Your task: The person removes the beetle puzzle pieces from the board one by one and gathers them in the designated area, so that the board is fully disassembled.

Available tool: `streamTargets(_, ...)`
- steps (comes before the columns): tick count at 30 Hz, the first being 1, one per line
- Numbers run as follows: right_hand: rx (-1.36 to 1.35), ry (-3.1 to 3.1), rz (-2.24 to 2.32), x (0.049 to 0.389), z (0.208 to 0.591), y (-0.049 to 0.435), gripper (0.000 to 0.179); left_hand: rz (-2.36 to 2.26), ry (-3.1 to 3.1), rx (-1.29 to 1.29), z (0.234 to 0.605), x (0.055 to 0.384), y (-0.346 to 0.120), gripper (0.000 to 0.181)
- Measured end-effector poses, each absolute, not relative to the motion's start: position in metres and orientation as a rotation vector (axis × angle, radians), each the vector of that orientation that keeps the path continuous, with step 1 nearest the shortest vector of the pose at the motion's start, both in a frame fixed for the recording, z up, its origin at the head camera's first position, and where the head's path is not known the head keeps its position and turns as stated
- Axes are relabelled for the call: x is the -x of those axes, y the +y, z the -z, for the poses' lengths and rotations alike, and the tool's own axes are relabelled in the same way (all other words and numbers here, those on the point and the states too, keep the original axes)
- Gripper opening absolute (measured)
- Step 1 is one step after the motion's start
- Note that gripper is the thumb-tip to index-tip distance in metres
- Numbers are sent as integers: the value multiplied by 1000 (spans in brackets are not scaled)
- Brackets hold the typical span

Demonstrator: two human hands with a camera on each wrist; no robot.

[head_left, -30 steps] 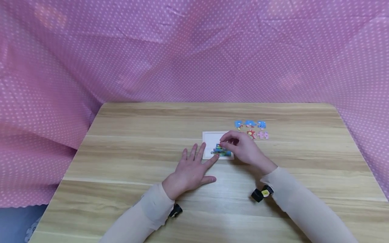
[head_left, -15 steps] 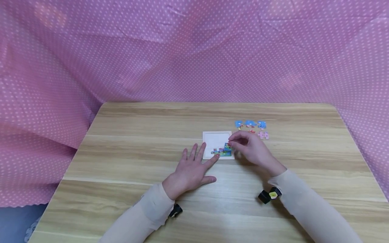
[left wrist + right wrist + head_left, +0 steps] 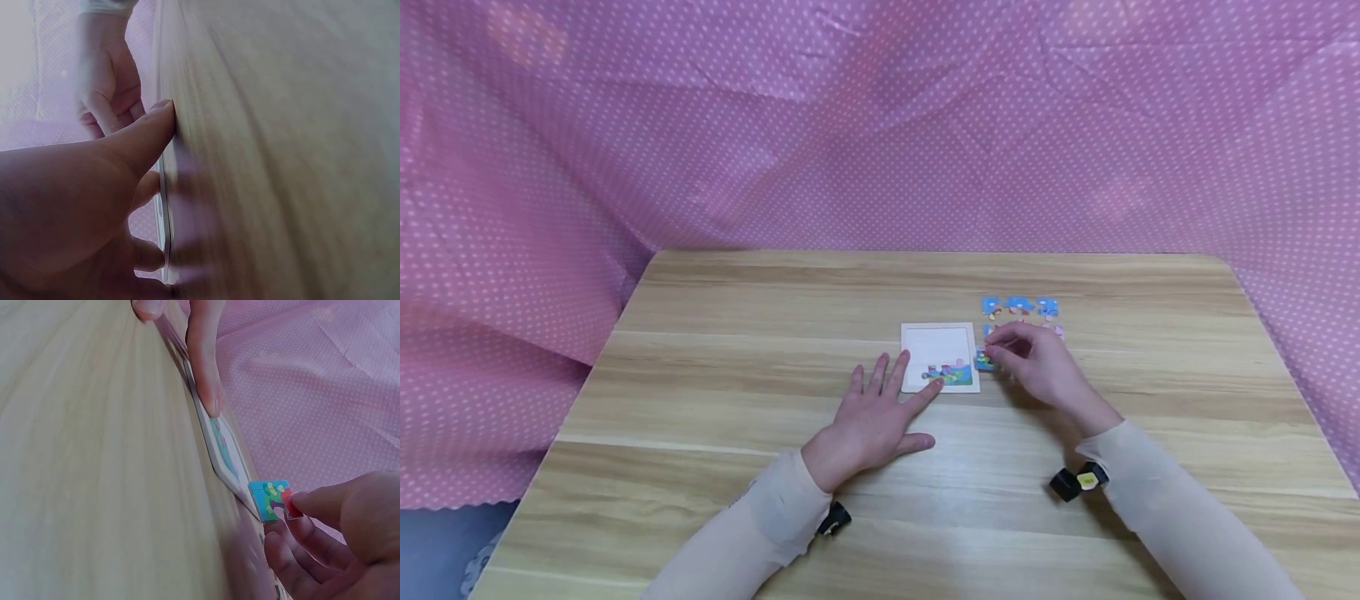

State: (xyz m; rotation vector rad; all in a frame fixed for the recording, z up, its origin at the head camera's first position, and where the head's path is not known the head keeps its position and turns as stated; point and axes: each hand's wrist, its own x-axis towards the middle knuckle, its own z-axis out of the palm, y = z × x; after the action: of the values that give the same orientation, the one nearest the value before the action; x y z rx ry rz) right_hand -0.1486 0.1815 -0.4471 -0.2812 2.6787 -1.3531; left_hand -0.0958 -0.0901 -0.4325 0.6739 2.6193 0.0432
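A white puzzle tray [image 3: 912, 332] lies on the wooden table, with joined jigsaw pieces [image 3: 955, 375] of green and blue along its lower right. My left hand [image 3: 871, 425] is spread flat, its index fingertip on the joined pieces and another fingertip at the tray's left edge. Just right of the tray, my right hand [image 3: 1037, 362] pinches a jigsaw piece [image 3: 270, 499] between thumb and fingers. That piece is blue and green with a red corner, and in the right wrist view it is held up off the table.
Loose blue jigsaw pieces [image 3: 1018, 304] lie in a row behind my right hand. Pink pieces [image 3: 1058, 330] nearer to it are partly hidden by that hand. A pink dotted cloth [image 3: 880, 167] hangs behind the wooden table [image 3: 760, 317].
My right hand has moved right with the pinched piece, from above the joined pieces to beyond the tray's right edge. The joined pieces are more exposed. My left hand has stayed in place.
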Motion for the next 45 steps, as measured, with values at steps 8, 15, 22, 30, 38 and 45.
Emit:
streamTargets(8, 263, 2728, 1311, 147, 450, 189, 17, -28, 2626, -677, 431, 96, -89, 77)
streamTargets(15, 228, 2752, 1251, 150, 454, 191, 17, -22, 2634, -685, 432, 96, -89, 77)
streamTargets(22, 256, 2799, 1202, 151, 458, 192, 16, -27, 2628, -687, 432, 97, -89, 77)
streamTargets(30, 400, 2802, 1106, 141, 456, 196, 18, -13, 2629, -693, 431, 97, -90, 76)
streamTargets(38, 495, 2805, 1090, 137, 458, 195, 21, -25, 2631, -683, 433, 97, -91, 76)
streamTargets(45, 476, 2835, 1076, 137, 458, 194, 22, -72, 2628, -691, 433, 97, -91, 77)
